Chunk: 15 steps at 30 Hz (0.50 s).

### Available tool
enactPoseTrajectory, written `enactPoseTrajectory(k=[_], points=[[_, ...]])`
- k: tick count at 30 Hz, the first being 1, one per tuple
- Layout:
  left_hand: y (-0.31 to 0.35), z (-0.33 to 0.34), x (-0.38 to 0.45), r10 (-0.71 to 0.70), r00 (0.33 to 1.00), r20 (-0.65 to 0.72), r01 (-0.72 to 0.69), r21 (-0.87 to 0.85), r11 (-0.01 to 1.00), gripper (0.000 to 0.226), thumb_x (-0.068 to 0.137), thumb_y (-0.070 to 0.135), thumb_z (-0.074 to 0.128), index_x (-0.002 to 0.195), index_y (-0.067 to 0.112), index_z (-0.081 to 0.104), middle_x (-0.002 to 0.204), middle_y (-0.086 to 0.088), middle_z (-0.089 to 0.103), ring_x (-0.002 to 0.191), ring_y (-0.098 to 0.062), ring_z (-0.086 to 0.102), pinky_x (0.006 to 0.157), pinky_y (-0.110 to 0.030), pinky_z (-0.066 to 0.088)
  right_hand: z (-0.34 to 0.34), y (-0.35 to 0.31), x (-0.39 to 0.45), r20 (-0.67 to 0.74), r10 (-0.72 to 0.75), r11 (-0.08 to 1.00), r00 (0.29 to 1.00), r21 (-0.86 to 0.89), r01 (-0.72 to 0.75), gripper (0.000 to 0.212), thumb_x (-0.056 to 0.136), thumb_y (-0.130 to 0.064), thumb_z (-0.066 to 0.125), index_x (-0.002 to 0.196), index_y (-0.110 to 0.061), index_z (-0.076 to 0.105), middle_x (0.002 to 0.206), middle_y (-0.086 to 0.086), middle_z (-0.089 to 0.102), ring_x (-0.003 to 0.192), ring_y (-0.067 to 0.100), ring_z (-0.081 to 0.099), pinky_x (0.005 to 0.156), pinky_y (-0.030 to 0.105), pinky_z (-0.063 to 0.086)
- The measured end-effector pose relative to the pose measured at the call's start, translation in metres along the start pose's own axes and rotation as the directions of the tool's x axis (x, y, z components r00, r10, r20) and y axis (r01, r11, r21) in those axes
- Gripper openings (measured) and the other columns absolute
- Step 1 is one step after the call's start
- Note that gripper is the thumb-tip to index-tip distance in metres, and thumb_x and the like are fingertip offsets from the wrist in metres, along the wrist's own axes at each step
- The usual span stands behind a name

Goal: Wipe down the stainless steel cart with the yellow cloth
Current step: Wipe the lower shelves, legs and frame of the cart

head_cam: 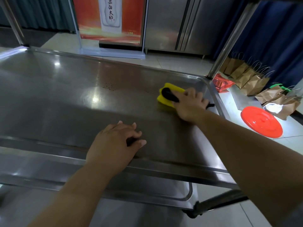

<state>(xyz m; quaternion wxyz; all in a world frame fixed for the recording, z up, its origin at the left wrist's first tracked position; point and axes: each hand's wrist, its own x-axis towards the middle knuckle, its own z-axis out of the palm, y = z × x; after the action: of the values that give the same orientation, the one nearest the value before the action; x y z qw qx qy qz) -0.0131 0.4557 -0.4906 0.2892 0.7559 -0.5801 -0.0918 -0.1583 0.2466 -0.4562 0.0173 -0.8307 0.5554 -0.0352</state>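
Steel cart (65, 89) shelf: right hand (190, 105) grips yellow cloth (170, 94); left hand (114, 145) spread flat on shelf.

A back-of-house area of a restaurant or catering venue. A steel cart (65, 89) with a rimmed tabletop and upright corner posts fills the foreground, a second shelf showing beneath it. Beyond the right grip (190, 104), which holds a yellow cloth (170, 89) on the tabletop, steel commercial fridge doors (180, 23) line the far wall. Left of those, an orange advertising stand (109, 20) bearing Chinese characters sits on the pale tiled floor (164, 61). To the right of the grip, brown paper carrier bags (249, 79) with twine handles crowd the floor before a dark blue curtain (275, 38), with a red round lid (261, 122) lying nearer.
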Motion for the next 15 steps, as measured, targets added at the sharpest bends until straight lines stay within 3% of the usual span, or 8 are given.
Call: enactPoseTrajectory(k=[3,5,11,15], points=[[0.004,0.003,0.000,-0.002,1.000,-0.011,0.002,0.018,1.000,0.031,0.084,0.050,0.059,0.111,0.036,0.066,0.133,0.022,0.050,0.133,-0.007,0.033,0.100,-0.020,0.025,0.002,0.001,0.005,0.029,0.157,0.988,0.987,0.003,-0.157,0.049,0.097,-0.037,0.039,0.142,-0.047,0.023,0.145,0.011,0.020,0.131,0.040,0.019,0.109,0.056,0.013],[0.005,0.005,0.000,0.001,1.000,-0.018,0.000,0.034,0.999,0.031,0.084,0.050,0.058,0.110,0.036,0.066,0.133,0.021,0.051,0.133,-0.008,0.034,0.102,-0.023,0.028,0.003,-0.015,0.006,0.058,0.158,0.987,0.986,0.011,-0.159,0.053,0.096,-0.032,0.042,0.142,-0.047,0.022,0.150,0.012,0.011,0.135,0.044,0.012,0.110,0.061,0.008],[0.005,0.007,-0.001,-0.012,1.000,-0.022,0.013,0.040,0.999,0.031,0.084,0.050,0.057,0.108,0.034,0.067,0.133,0.018,0.052,0.133,-0.010,0.035,0.102,-0.025,0.029,0.009,-0.045,-0.018,0.039,-0.192,0.981,0.981,-0.002,0.193,0.047,0.097,-0.047,0.039,0.142,-0.050,0.024,0.140,0.006,0.022,0.126,0.036,0.021,0.107,0.052,0.016],[0.008,0.007,-0.004,-0.016,1.000,-0.005,0.016,0.038,0.999,0.032,0.086,0.049,0.055,0.113,0.034,0.065,0.137,0.019,0.048,0.136,-0.010,0.030,0.104,-0.025,0.027,0.001,-0.017,-0.025,0.035,-0.186,0.983,0.982,0.005,0.186,0.046,0.098,-0.049,0.035,0.142,-0.050,0.024,0.135,0.002,0.028,0.124,0.033,0.026,0.107,0.047,0.019]])
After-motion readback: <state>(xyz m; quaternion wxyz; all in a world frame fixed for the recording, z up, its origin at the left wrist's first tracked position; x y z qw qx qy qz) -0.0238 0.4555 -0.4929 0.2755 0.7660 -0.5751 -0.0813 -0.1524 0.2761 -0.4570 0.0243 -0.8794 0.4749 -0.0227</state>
